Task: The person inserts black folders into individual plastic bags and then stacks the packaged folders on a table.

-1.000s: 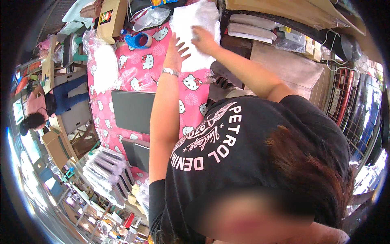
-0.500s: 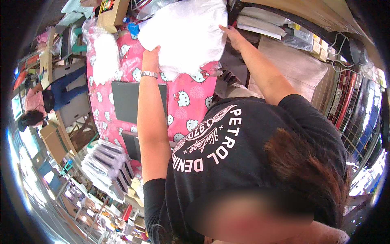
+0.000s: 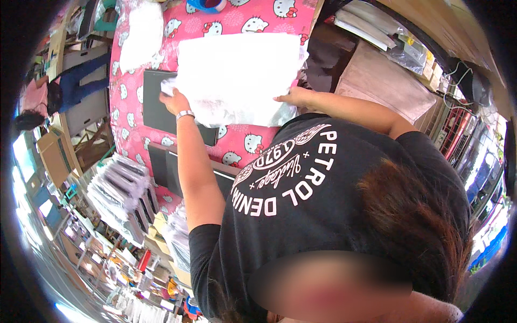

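Note:
A white, soft sheet with a clear, crinkled plastic-like lower edge point(image 3: 237, 70) is spread before me over a pink patterned table cover point(image 3: 253, 142). My left hand point(image 3: 175, 101), with a metal-banded watch on its wrist, grips the sheet's near left corner. On the near right edge, my right hand point(image 3: 298, 97) is closed on the sheet with its fingertips. A dark flat panel point(image 3: 157, 105) lies on the cover under and beside my left hand, partly hidden by the sheet and my forearm. More dark panels point(image 3: 164, 164) lie nearer, behind my left forearm.
Another white sheet pile point(image 3: 142, 35) lies at the table's far left. Plastic-wrapped panels point(image 3: 121, 191) stand stacked at the near left. A blue round container point(image 3: 207, 5) sits at the far edge. A person point(image 3: 70, 89) is off to the left; a beige padded surface point(image 3: 382, 86) is at right.
Both my hands have come nearer to my body, drawing the white sheet with them across the table. The sheet now lies flatter, and the blue container behind it shows more.

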The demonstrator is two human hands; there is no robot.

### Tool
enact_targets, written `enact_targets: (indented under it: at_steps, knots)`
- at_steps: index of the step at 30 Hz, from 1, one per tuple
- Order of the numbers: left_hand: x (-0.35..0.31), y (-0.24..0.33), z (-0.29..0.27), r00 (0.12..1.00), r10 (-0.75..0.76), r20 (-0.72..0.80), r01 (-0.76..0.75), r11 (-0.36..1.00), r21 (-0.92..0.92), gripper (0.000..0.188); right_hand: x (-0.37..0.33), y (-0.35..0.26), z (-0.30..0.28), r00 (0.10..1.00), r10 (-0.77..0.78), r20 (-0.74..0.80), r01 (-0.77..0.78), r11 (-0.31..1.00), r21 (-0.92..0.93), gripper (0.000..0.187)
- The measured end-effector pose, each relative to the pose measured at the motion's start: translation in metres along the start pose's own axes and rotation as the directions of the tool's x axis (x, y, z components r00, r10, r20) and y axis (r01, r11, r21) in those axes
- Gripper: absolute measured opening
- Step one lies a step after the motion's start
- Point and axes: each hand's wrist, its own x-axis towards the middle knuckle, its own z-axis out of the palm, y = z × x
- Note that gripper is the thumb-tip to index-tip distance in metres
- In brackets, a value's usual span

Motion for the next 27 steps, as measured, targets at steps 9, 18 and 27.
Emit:
enact_targets:
  at_steps: [9,18,27]
  knots:
    - [-0.135,0.04,-0.018,0.77,0.1,0.63,-0.491,0.724,0.485,0.074,0.002,-0.088,-0.033,0.708,-0.706,-0.028,0.436,0.468,-0.769,0.036]
    - [-0.052,-0.071,-0.046,1.0,-0.002,-0.007,0.004,0.937,0.349,0.069,0.045,-0.071,-0.044,0.758,-0.635,0.149,0.259,0.084,-0.962,0.053]
    - [-0.09,-0.002,-0.038,0.822,0.36,0.441,-0.524,0.782,0.338,0.026,0.051,-0.125,-0.017,0.724,-0.69,0.003,0.5,0.522,-0.691,0.061]
